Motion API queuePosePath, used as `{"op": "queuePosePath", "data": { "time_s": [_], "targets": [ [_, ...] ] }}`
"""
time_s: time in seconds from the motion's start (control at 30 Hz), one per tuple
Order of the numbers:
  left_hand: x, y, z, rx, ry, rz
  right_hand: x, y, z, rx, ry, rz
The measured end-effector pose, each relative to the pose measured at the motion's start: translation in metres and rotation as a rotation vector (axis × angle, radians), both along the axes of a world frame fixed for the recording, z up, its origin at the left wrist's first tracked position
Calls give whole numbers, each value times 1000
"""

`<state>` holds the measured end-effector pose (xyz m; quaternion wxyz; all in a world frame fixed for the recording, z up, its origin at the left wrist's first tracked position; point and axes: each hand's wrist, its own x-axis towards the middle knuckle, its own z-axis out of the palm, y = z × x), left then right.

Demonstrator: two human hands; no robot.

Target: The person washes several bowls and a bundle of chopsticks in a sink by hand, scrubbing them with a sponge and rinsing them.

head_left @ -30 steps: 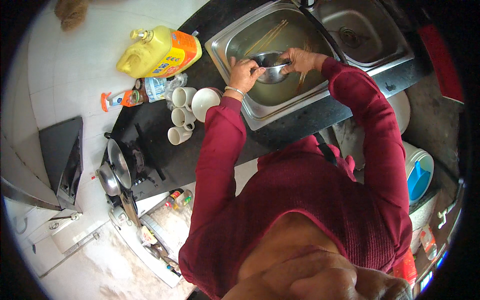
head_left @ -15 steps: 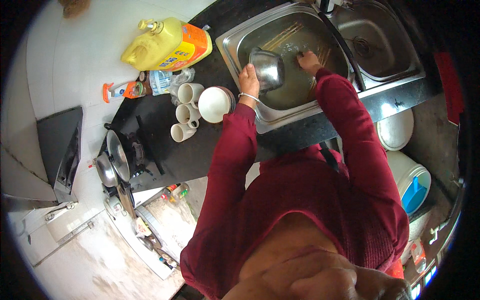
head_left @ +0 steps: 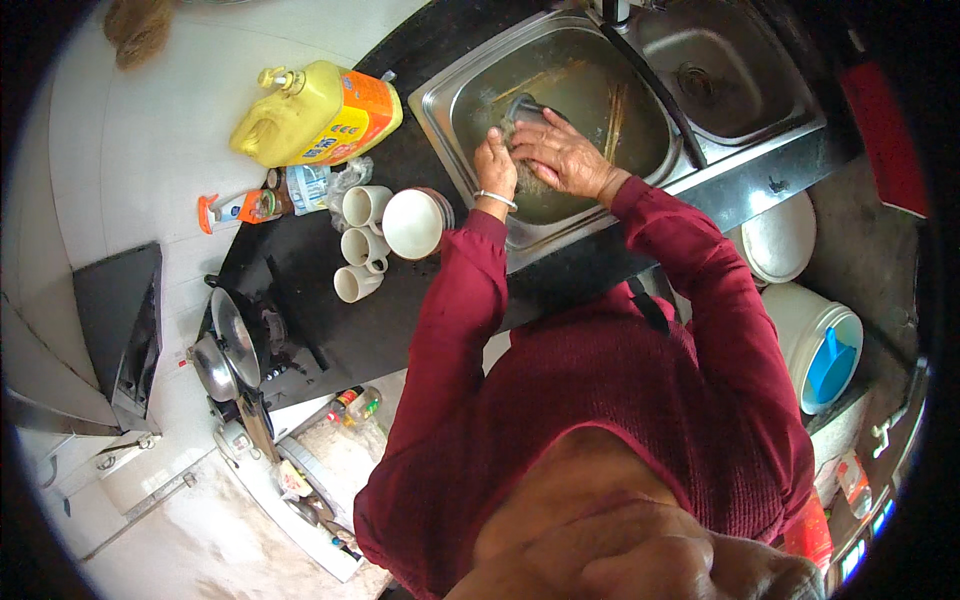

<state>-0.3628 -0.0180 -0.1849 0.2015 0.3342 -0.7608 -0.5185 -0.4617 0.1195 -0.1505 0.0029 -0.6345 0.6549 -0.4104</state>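
Note:
Over the left sink basin, my left hand grips the side of a metal bowl, which is tilted and largely covered by my hands. My right hand lies across the bowl, fingers stretched over what looks like a brownish fibrous scrubber. Cloudy water stands in the basin beneath, with several chopsticks lying in it.
White mugs and a stack of bowls stand left of the sink. Behind them are a big yellow jug and an orange-topped spray bottle. A black faucet hose crosses between the basins. Pans sit far left.
My right hand has come out of the water and moved left onto the metal bowl. The bowl has been turned and is now mostly hidden. The whole view has shifted slightly.

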Motion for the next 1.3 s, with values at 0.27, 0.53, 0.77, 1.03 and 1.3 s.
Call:
{"op": "queuePosePath", "data": {
  "time_s": [0.27, 0.53, 0.77, 1.03, 1.3],
  "targets": [
    [12, 12, 7, -33, 64, 59, -57, -26, -63, 62, -752, -433],
    [7, 33, 40, -81, 233, 110, -35, -22, -118, 33, -2113, -393],
    [10, 37, -4, -180, 236, -91, 15, -20, -75, 62, -2546, -52],
    [16, 14, 2, -354, 76, -128, 17, -12, -22, 136, -2341, -34],
    [0, 14, 17, -307, 97, 145, 20, 16, 1, -225, -1830, -49]
  ]
}}
